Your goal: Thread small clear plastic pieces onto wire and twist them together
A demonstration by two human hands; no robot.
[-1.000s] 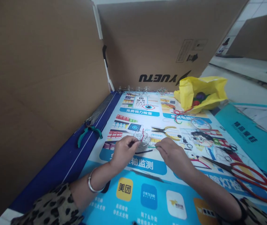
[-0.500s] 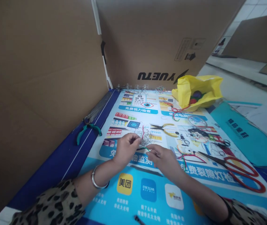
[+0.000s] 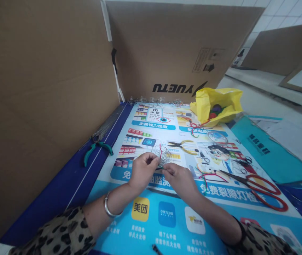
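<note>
My left hand (image 3: 143,170) is closed in a pinch at the near left edge of a tangle of thin silver wire (image 3: 167,153). A short red strand (image 3: 161,150) stands up in this tangle. Close beside it, my right hand (image 3: 180,179) pinches a thin green cord (image 3: 162,166) at the tangle's lower side. The fingertips of both hands nearly meet, and they cover part of the cord. Just beyond the wire lie yellow-handled pliers (image 3: 184,146), jaws pointing left.
Red-handled scissors (image 3: 257,187) lie at right, near red and green cords (image 3: 209,176). A yellow bag (image 3: 217,104) with balls of yarn stands at the back right. Teal-handled pliers (image 3: 96,150) rest at left. Cardboard walls (image 3: 177,46) enclose the left and back.
My right hand has moved left and come closer to my left hand, and less of the green cord shows between them. The camera view has shifted slightly.
</note>
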